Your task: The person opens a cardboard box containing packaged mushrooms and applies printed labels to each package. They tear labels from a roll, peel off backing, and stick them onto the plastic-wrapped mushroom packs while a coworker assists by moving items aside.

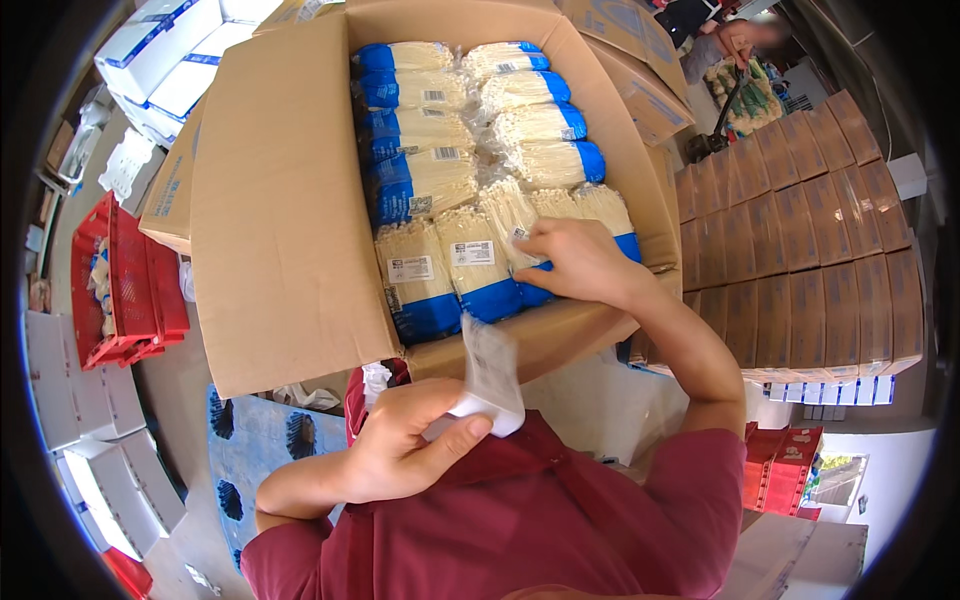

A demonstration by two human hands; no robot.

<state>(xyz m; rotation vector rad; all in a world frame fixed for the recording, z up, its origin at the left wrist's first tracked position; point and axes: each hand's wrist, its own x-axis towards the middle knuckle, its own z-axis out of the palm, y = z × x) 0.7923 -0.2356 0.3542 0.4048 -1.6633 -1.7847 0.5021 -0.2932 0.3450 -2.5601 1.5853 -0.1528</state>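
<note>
An open cardboard box (277, 202) stands in front of me, filled with clear and blue plastic packs of enoki mushrooms (442, 180). My left hand (420, 442) grips a roll of labels (491, 409) near my chest, its loose strip rising towards the box's near edge. Over the front row, my right hand (574, 259) rests its fingers on a mushroom pack (508, 214), by the white label on it. Whether a label is between those fingers cannot be told. Two packs to the left in that row bear white printed labels (472, 253).
Stacked brown cartons (802, 225) stand at the right. Red plastic crates (124, 292) and white boxes (120, 487) are at the left, a blue plastic pallet (262, 450) lower left. Another person (731, 45) is at the upper right, beside a crate of produce.
</note>
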